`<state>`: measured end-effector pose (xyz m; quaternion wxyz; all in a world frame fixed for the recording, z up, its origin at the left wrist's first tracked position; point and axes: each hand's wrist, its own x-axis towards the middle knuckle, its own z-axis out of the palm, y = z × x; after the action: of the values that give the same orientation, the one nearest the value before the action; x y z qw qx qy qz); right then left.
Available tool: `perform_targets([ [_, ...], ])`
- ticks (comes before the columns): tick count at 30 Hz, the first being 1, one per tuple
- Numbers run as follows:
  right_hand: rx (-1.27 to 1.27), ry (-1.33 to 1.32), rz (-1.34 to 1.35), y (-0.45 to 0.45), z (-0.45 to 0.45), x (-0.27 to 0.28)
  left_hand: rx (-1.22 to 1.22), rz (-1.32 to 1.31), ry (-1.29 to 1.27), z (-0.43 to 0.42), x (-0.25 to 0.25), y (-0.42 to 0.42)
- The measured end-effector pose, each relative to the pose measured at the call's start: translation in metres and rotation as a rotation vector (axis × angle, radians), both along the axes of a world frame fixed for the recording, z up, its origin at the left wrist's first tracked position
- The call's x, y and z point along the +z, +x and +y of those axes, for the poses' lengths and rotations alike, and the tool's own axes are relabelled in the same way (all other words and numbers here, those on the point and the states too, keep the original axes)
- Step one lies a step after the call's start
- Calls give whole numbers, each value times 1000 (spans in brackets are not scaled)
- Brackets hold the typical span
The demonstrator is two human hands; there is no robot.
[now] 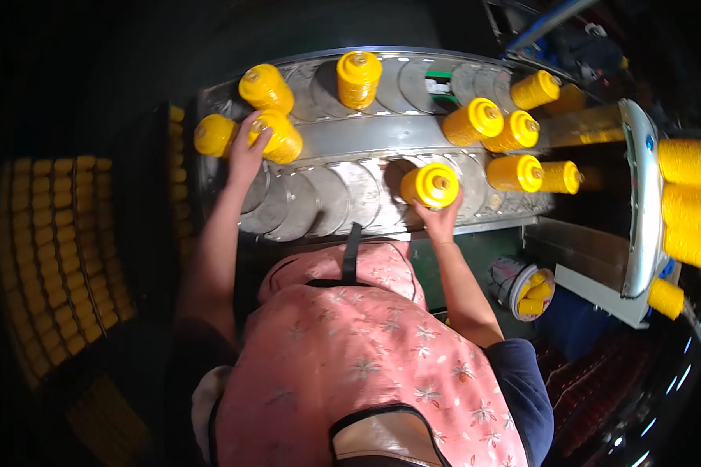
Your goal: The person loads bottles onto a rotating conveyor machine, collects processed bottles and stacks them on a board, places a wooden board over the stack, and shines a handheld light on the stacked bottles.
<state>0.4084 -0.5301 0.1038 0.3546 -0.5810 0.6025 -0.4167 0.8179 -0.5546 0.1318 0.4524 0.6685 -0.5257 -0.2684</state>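
In the head view, a metal conveyor (350, 134) of overlapping round plates runs across a dark room, with a smooth strip along its middle. The left grip (255, 134) is partly open, its thumb and fingers touching the left-end spool (287, 142) on the conveyor; how firmly it holds, I cannot tell. The right grip (439, 208) is spread around the right-hand spool (431, 185), gripping it over the conveyor's near row, thumb and fingers on opposite sides. Two yellow spools (266, 88) crowd the left-end spool, and another stands midway along the conveyor's far row. Five more cluster toward its right end, the closest to the right-hand spool just beyond it. Past that end are a curved metal frame (639, 194) and larger yellow rolls (684, 222); below it sits a bucket (512, 292) of yellow spools. Left of the conveyor, a dim stack (54, 249) of yellow rolls fills the side. The fingers hide part of both touched spools.
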Motion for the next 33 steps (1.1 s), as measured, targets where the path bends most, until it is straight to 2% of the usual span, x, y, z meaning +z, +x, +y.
perform_targets([
  [2,57,58,136,-20,8,-1,-19,-128,54,-3,8,3],
  [3,29,11,133,-27,15,6,-20,-12,95,4,21,2],
  [4,-40,-40,145,-33,27,22,-27,-5,95,5,28,3],
  [6,-148,-206,190,-25,35,70,-124,368,127,7,43,1],
  [8,-39,-198,-37,7,28,101,-144,432,155,3,71,-13],
  [9,79,-166,-161,25,23,111,-166,582,192,1,81,-22],
  [10,254,-82,-215,37,20,110,-187,731,231,-1,86,-31],
  [11,380,70,-187,50,19,117,-257,727,259,-5,86,-38],
  [13,523,218,-320,74,17,118,-309,763,265,-16,89,-54],
  [14,555,257,-427,86,16,119,-330,791,263,-19,93,-61],
  [16,431,225,-564,96,16,116,-357,799,259,-22,98,-71],
  [18,419,179,-484,95,10,120,-411,914,221,-26,100,-75],
  [20,405,134,-402,93,7,121,-410,901,240,-28,111,-79],
  [22,371,470,-840,92,8,120,-409,887,258,-32,119,-82],
  [23,369,468,-837,90,7,119,-476,1028,254,-36,120,-86],
  [24,355,674,-1030,90,7,117,-543,1167,252,-40,119,-87],
  [25,335,882,-1222,91,8,114,-546,1168,253,-45,116,-86],
  [26,309,1092,-1411,93,8,114,-555,1039,352,-52,111,-84],
  [27,139,1011,-1326,100,8,122,-562,907,448,-57,109,-83],
  [28,135,1009,-1326,99,9,120,-565,908,449,-59,107,-85],
  [30,134,1008,-1383,96,9,115,-414,747,625,-65,110,-93],
  [33,77,1025,-1408,91,8,117,-408,723,589,-69,109,-103],
])
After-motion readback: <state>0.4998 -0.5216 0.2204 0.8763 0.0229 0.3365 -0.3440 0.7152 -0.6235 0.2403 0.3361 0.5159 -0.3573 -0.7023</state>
